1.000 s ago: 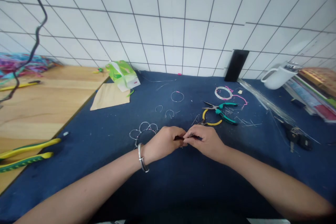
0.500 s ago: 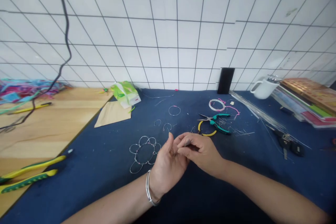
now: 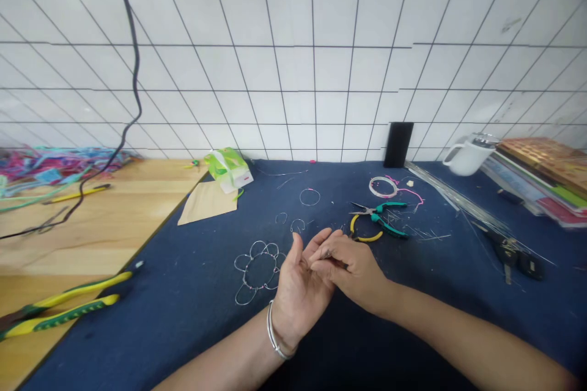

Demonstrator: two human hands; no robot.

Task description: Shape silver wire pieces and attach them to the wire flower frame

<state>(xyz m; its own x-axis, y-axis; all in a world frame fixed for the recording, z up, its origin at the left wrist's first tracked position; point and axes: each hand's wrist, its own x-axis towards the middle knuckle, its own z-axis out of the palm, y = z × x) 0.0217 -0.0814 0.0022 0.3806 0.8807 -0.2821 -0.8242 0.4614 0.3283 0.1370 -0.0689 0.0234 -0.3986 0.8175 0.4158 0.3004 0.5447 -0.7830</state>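
Observation:
My left hand (image 3: 305,287) is palm up with its thumb raised and its fingers stretched out, a silver bangle (image 3: 277,336) round the wrist. Over that palm my right hand (image 3: 351,266) is closed in a pinch. Something small and greyish shows at its fingertips, too small to name. Left of my hands lies a wire flower shape (image 3: 247,272) with looped petals, partly hidden by my left hand. Just beyond the fingers are small curved wire pieces (image 3: 298,223) and a wire ring (image 3: 310,197).
Teal-handled pliers (image 3: 378,214) and a yellow-handled tool (image 3: 367,237) lie beyond my right hand. Further off are a white spool (image 3: 383,187), a bundle of wires (image 3: 454,195), keys (image 3: 508,259) and a white mug (image 3: 470,154). Yellow-green pliers (image 3: 68,305) lie at left.
The view has shifted, so everything sits a little further right and lower. My left hand's fingers look more spread; my right hand keeps its pinch over the palm.

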